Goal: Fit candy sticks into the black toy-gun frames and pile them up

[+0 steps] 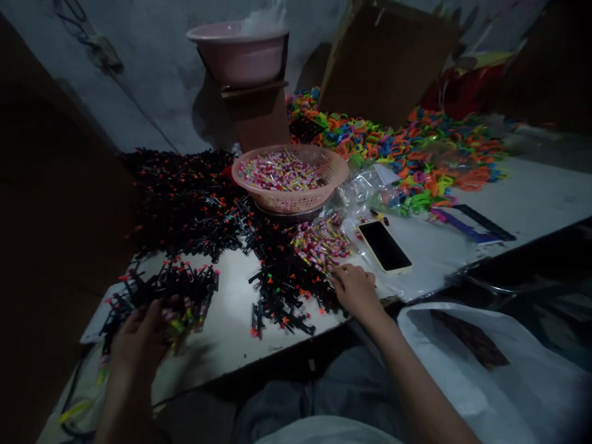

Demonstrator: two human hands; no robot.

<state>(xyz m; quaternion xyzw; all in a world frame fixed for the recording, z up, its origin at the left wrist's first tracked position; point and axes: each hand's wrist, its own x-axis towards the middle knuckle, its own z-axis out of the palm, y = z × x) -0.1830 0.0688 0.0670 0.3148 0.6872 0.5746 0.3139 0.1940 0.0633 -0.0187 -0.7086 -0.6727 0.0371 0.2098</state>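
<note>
My left hand (141,336) is at the left end of the table, against a heap of black plastic pieces with orange-red tips (171,283). Several small pink-and-yellow patterned parts (185,314) show beside its fingers. Blur and dim light hide whether those fingers grip any of them. Further right, my right hand (356,287) rests at the near edge of a loose pile of small pink patterned pieces (319,243). Its fingers are bent together, and what lies under the tips is hidden. Next to it spreads another group of black pieces (287,296) with orange and green bits.
A pink perforated basket (335,169) holds more patterned pieces. Behind it, a pink basin (240,58) sits on a box. A large black heap (185,197) lies left, colourful plastic pieces (370,139) right. A phone (386,246) and white sack (444,351) are right of my hand.
</note>
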